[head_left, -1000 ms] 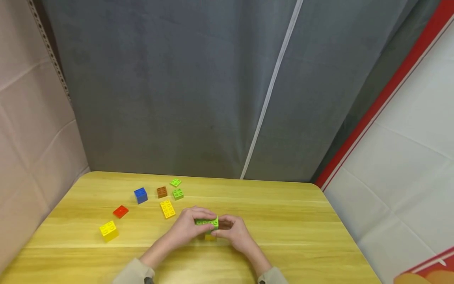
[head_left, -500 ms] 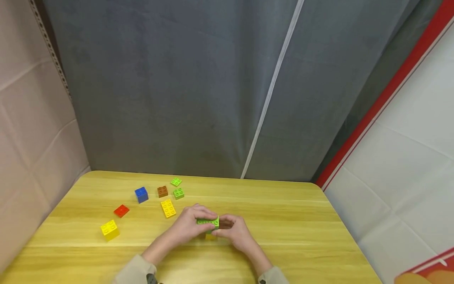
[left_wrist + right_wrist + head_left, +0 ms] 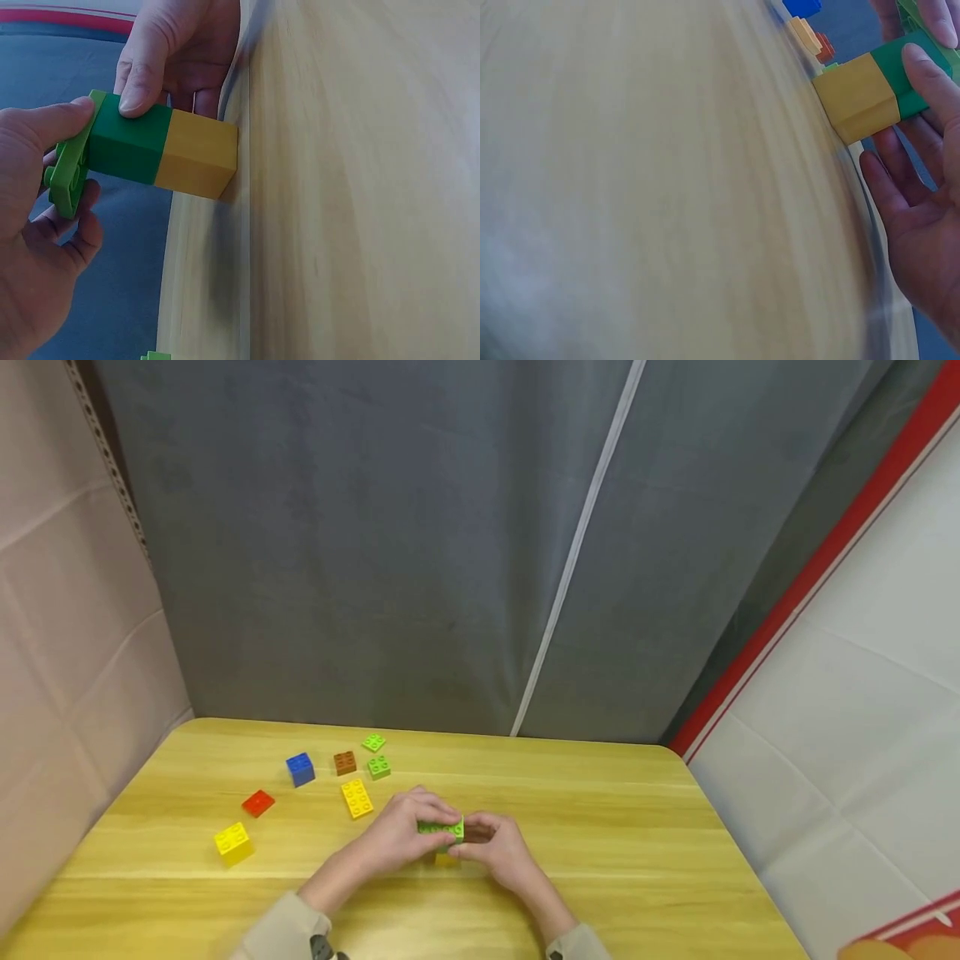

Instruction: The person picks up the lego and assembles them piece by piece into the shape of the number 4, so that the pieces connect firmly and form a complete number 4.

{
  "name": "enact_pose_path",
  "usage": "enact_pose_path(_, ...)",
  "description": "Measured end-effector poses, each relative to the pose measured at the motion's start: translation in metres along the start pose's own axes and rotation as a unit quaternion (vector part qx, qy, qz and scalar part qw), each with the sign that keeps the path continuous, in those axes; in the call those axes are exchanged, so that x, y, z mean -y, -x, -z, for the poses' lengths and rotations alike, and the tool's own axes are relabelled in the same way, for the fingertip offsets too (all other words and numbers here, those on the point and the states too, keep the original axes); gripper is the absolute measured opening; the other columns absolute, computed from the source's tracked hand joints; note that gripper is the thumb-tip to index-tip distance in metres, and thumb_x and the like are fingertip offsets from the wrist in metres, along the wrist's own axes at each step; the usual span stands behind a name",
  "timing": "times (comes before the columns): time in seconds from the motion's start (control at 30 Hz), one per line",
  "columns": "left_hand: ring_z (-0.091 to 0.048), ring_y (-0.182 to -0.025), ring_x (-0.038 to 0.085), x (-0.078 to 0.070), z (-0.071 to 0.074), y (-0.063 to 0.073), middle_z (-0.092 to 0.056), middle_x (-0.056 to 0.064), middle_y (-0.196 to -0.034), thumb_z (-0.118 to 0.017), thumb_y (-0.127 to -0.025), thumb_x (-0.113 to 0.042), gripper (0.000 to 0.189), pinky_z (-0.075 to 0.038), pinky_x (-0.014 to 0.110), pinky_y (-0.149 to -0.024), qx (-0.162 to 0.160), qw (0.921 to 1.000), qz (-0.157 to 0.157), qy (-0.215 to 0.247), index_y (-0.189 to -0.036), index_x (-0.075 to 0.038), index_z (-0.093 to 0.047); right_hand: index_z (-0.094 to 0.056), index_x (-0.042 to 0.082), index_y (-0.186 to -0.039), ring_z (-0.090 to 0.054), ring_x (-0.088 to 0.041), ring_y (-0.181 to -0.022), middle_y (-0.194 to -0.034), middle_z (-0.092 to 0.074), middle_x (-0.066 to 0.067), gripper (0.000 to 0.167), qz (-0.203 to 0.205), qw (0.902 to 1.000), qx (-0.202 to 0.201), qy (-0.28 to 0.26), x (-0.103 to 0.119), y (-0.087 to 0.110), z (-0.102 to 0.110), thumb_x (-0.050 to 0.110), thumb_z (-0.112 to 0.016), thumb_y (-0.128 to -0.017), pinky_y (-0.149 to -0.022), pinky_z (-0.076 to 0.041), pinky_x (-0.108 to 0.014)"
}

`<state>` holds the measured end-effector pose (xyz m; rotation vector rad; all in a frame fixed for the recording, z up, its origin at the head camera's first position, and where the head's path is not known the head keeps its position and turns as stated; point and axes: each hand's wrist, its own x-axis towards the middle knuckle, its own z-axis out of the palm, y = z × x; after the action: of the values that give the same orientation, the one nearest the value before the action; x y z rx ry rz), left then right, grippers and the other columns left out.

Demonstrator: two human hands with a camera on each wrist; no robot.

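A small tower stands near the front of the table: a yellow brick (image 3: 196,154) at the bottom, a dark green brick (image 3: 129,142) on it, and a light green studded plate (image 3: 454,830) on top. My left hand (image 3: 399,832) pinches the plate between thumb and fingers. From the other side my right hand (image 3: 501,853) holds the dark green brick, its thumb pressed on one face and its fingers behind. In the left wrist view the plate sits against the dark green brick; whether it is fully seated I cannot tell.
Loose on the wooden table (image 3: 615,843) to the left lie a yellow brick (image 3: 234,844), a red plate (image 3: 258,803), a blue brick (image 3: 301,770), a brown brick (image 3: 345,763), a flat yellow piece (image 3: 357,799) and two light green pieces (image 3: 378,767). A grey curtain (image 3: 375,543) hangs behind.
Both hands keep their hold on the tower with hardly any movement. The head view has shifted very slightly.
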<state>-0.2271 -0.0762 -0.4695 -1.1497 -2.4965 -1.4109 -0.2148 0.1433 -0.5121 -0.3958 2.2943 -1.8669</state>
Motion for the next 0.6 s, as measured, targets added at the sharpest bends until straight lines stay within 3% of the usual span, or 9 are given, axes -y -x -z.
enact_pose_path(0.4, -0.06, -0.103, 0.011, 0.0039, -0.0087, 0.0082, -0.074, -0.006, -0.116, -0.081, -0.089, -0.017, 0.026, -0.054, 0.031, -0.086, -0.034, 0.9986, -0.019, -0.035, -0.114, -0.011, -0.079, -0.072, 0.0, -0.118, -0.071, -0.026, -0.106, -0.117, -0.074, -0.013, 0.037, 0.002, 1.0, -0.002, 0.007, -0.0008, 0.0026, -0.0018, 0.008, -0.085, -0.084, -0.091, -0.057, -0.033)
enact_pose_path(0.5, -0.06, -0.102, 0.011, 0.0011, -0.0088, 0.0092, -0.074, -0.004, -0.117, -0.081, -0.089, -0.018, 0.029, -0.054, 0.03, -0.084, -0.042, 0.9981, -0.006, -0.044, -0.118, -0.011, -0.078, -0.072, 0.001, -0.118, -0.071, -0.027, -0.107, -0.117, -0.073, -0.012, 0.038, -0.002, 1.0, -0.005, 0.007, 0.001, 0.0025, -0.0017, 0.01, -0.086, -0.084, -0.09, -0.057, -0.033)
enact_pose_path(0.6, -0.059, -0.102, 0.012, -0.0041, -0.0057, 0.0096, -0.074, -0.003, -0.117, -0.082, -0.089, -0.021, 0.034, -0.054, 0.029, -0.084, -0.044, 0.998, 0.027, -0.036, -0.12, -0.011, -0.077, -0.072, -0.001, -0.117, -0.07, -0.029, -0.107, -0.117, -0.073, -0.014, 0.037, -0.003, 1.0, -0.008, -0.003, 0.0016, 0.0025, -0.0023, 0.007, -0.085, -0.084, -0.09, -0.057, -0.034)
